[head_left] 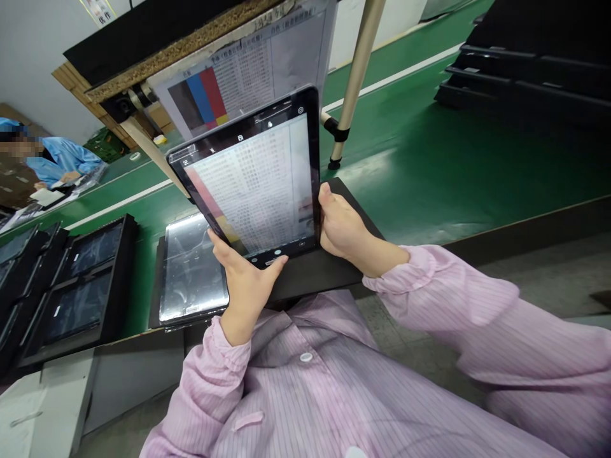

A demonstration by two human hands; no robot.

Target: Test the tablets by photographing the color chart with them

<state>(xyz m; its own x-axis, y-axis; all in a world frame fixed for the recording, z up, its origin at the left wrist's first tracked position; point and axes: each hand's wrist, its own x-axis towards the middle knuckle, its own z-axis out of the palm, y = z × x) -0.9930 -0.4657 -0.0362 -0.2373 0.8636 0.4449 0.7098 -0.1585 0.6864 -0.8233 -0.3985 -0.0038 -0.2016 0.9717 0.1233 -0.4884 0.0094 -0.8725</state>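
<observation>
A black-framed tablet (258,184) is held up and tilted in front of me, its lit screen showing a camera view of a printed sheet. My left hand (245,273) grips its lower left corner, the thumb along the bottom edge. Around the right edge my right hand (341,226) is closed, thumb at the side and the other fingers hidden behind. Behind the tablet hangs a printed chart (238,76) with grey, blue, red and yellow blocks. Another tablet in clear film (191,273) lies on the bench at the left, close to my left hand.
Black trays with tablets (88,280) stand at the left on the green bench (410,172). Dark trays (525,83) are stacked at the right. A beige pole (356,83) rises behind the tablet. Across the bench sits a person in blue (67,156).
</observation>
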